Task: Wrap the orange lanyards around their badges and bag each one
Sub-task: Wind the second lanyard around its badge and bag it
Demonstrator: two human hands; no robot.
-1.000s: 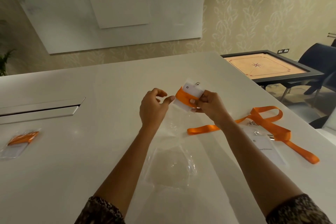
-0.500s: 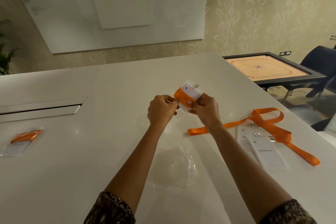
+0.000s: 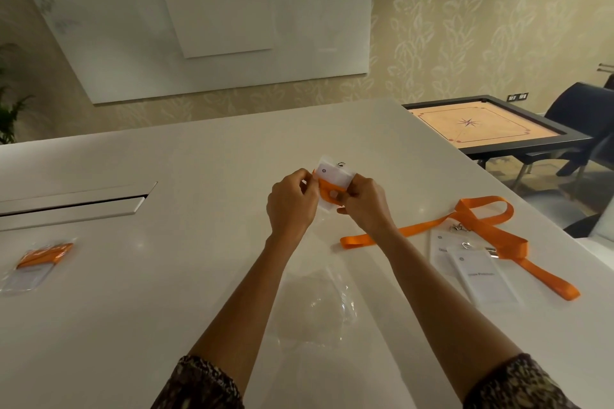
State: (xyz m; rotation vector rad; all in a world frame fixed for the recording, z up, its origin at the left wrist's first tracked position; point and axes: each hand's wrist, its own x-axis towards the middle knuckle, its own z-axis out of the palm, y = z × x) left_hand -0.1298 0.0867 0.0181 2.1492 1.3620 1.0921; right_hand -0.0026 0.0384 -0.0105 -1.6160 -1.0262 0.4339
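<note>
Above the middle of the white table (image 3: 166,292), both my hands hold a white badge (image 3: 334,174) with an orange lanyard wound around it. My left hand (image 3: 290,204) pinches its left edge and my right hand (image 3: 363,206) grips its right side, thumb on the orange band. A thin clear bag seems to hang around and below the badge, hard to make out. To the right lie two more white badges (image 3: 481,276) with a loose orange lanyard (image 3: 478,229). At the far left lies a bagged badge (image 3: 35,264).
Crumpled clear bags (image 3: 319,305) lie on the table between my forearms. A recessed cable slot (image 3: 73,202) runs along the table's left. Beyond the right edge stand a carrom board (image 3: 485,126) and a dark blue chair (image 3: 584,116). A whiteboard covers the far wall.
My hands have drawn closer together around the wrapped badge, and my left hand now pinches its edge. The badge sits lower between the fingers than before.
</note>
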